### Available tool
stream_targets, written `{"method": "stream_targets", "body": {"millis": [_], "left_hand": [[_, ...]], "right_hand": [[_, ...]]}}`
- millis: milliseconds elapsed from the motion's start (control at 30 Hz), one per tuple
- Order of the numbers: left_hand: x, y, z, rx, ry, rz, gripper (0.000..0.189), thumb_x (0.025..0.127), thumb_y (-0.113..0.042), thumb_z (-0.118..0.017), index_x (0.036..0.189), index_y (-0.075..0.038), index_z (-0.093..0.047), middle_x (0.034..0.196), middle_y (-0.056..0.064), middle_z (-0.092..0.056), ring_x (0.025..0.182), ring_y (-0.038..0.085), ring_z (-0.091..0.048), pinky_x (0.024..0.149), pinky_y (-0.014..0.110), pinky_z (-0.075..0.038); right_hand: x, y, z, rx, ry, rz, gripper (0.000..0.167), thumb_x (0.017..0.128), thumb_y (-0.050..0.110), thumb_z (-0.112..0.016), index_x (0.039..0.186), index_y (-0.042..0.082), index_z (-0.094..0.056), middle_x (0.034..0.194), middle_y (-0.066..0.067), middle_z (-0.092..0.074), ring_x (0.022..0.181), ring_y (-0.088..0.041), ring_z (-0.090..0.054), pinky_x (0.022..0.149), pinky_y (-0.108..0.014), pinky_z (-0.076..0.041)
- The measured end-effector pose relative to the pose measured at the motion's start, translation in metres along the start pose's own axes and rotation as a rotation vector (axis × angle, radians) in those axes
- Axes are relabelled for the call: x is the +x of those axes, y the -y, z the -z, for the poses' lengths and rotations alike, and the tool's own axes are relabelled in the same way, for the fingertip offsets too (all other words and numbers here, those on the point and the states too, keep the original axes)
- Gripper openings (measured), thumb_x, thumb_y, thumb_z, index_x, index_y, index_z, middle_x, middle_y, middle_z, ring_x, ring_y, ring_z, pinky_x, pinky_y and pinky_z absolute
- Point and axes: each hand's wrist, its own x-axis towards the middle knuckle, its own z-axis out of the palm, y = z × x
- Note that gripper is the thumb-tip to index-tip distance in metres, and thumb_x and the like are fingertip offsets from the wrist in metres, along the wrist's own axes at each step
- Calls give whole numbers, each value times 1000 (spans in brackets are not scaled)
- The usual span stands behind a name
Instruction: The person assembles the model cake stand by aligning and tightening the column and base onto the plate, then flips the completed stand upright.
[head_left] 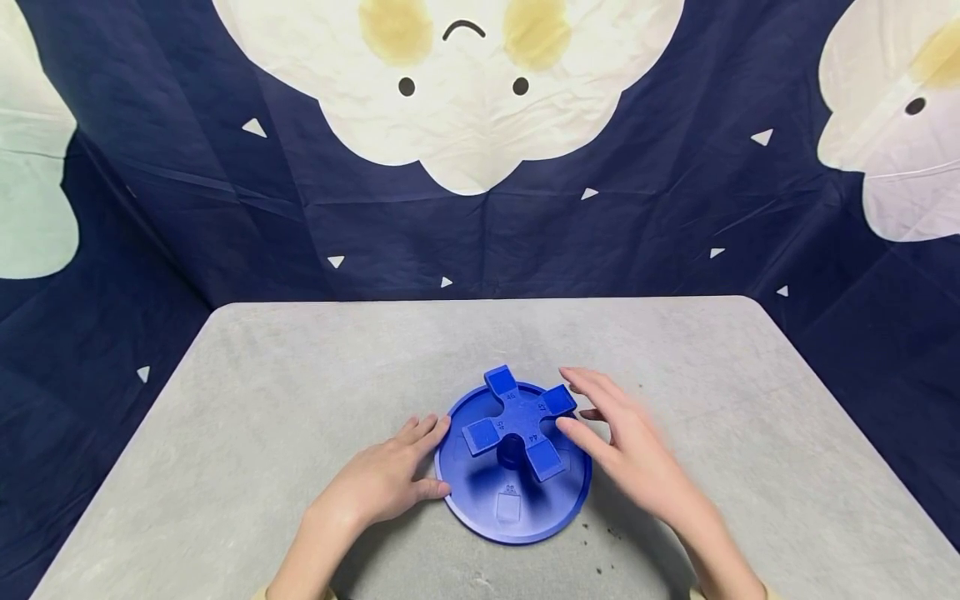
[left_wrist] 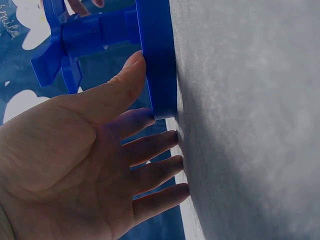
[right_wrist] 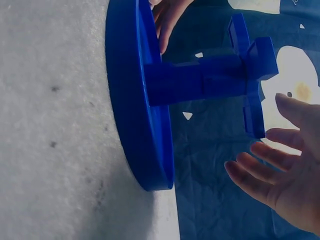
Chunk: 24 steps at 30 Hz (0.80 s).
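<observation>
Gray mottled table (head_left: 300, 375), rounded far corners; navy cloth (head_left: 225, 217) behind, creased, white clouds and triangles. Dark specks (head_left: 613, 532) at near right. Blue round base (head_left: 476, 500), raised rim, flat on table near center. Stepped round column (head_left: 511, 452) stands on it, topped by blue four-armed cross (head_left: 522, 419), smooth, plastic-looking, square pads, hiding part of base. Left hand (head_left: 386, 479): fingers spread, touching base's left rim. Right hand (head_left: 633, 450): fingers loosely parted beside cross's right arm; contact unclear.
</observation>
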Motion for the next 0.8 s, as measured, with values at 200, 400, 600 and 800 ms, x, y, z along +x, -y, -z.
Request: {"method": "stream_targets", "body": {"millis": [200, 400, 600, 800], "left_hand": [[0, 0, 0, 1, -6, -4, 83, 88, -45, -77, 157, -14, -44, 163, 12, -43, 153, 42, -37, 116, 67, -39], [-1, 0, 0, -6, -6, 0, 82, 88, -44, -78, 157, -14, -45, 163, 12, -43, 153, 42, -37, 116, 67, -39], [-1, 0, 0, -7, -1, 8, 83, 88, -45, -77, 157, -15, -44, 164, 11, -42, 154, 41, -36, 116, 67, -38], [-1, 0, -1, -8, -5, -1, 82, 88, -45, -77, 157, -15, -44, 164, 12, -42, 153, 41, -36, 117, 67, -38]], "right_hand": [[-1, -1, -2, 39, 39, 9, 47, 101, 25, -68, 146, 25, -58, 142, 5, -63, 123, -12, -64, 95, -40, -61], [-2, -1, 3, 13, 56, 32, 34, 99, 24, -70, 133, 25, -69, 126, 11, -70, 114, -7, -66, 95, -37, -59], [-3, 2, 6, -16, 115, 104, 29, 99, 25, -70, 127, 28, -72, 118, 16, -73, 109, -3, -67, 92, -31, -58], [-6, 6, 8, 18, 158, 127, 27, 98, 27, -71, 125, 29, -72, 108, 21, -70, 100, 2, -65, 86, -26, -59]]}}
